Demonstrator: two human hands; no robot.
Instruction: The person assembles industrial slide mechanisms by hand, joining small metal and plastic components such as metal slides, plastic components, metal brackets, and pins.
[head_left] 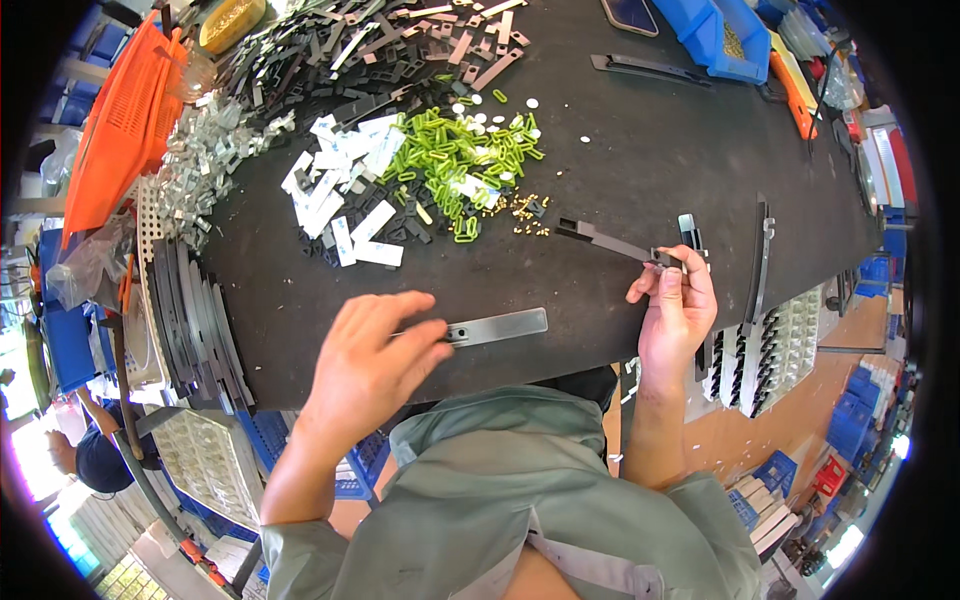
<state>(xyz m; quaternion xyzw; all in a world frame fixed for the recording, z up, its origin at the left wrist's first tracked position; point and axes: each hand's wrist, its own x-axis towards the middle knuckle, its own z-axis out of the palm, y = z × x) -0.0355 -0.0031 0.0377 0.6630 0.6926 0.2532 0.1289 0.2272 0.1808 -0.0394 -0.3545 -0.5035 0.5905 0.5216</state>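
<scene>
The right hand (680, 315) pinches one end of a dark bar (615, 243) above the black table (450, 278), seemingly working on that end, so the next move calls for steady fingers, while the left hand (368, 345), loosely open, is over a grey strip's (503, 326) end, whether touching I cannot tell.

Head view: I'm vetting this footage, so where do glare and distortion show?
Head view: brightness burns out at lower left and in spots at lower right; head view: the dark table bows along its near edge; head view: the grey strip by the left hand catches pale sheen.
</scene>
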